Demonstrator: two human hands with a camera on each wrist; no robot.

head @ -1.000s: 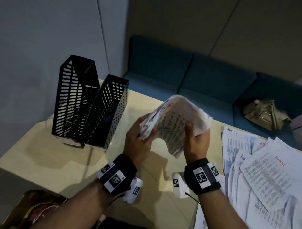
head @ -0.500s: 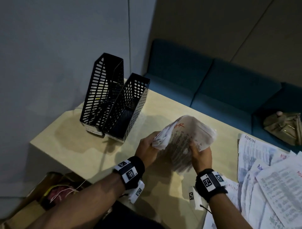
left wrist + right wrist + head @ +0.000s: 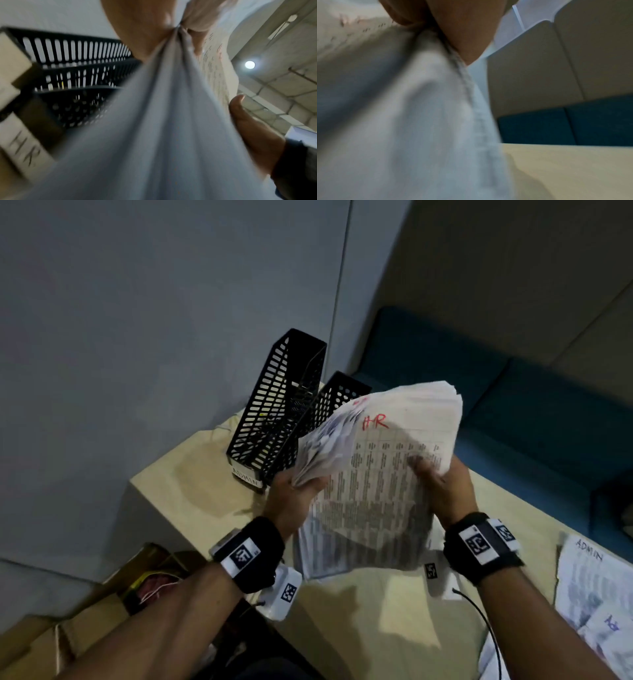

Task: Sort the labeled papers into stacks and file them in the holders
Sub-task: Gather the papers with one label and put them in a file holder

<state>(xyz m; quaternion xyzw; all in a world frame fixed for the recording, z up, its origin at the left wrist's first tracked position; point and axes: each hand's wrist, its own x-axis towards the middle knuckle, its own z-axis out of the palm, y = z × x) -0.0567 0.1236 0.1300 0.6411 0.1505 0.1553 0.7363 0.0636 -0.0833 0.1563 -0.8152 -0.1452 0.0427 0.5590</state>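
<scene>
A thick stack of printed papers (image 3: 383,460), its top sheet marked "HR" in red, is held up above the table between both hands. My left hand (image 3: 294,494) grips the stack's left edge, and my right hand (image 3: 442,487) grips its right side with the thumb on the top sheet. Two black mesh holders (image 3: 284,412) stand upright just beyond the stack at the table's far left corner. The nearer-left one bears an "ADMIN" label; in the left wrist view a holder label (image 3: 24,147) reads "HR". The papers (image 3: 154,135) fill both wrist views (image 3: 402,121).
More papers marked "ADMIN" (image 3: 596,587) lie spread at the table's right edge. A blue sofa (image 3: 513,412) runs behind the table (image 3: 376,628). A cardboard box (image 3: 113,604) sits on the floor at the lower left. A grey wall is close on the left.
Both hands have carried the HR stack toward the holders, which now stand just behind it. The head view has swung left, leaving most of the spread papers out of frame.
</scene>
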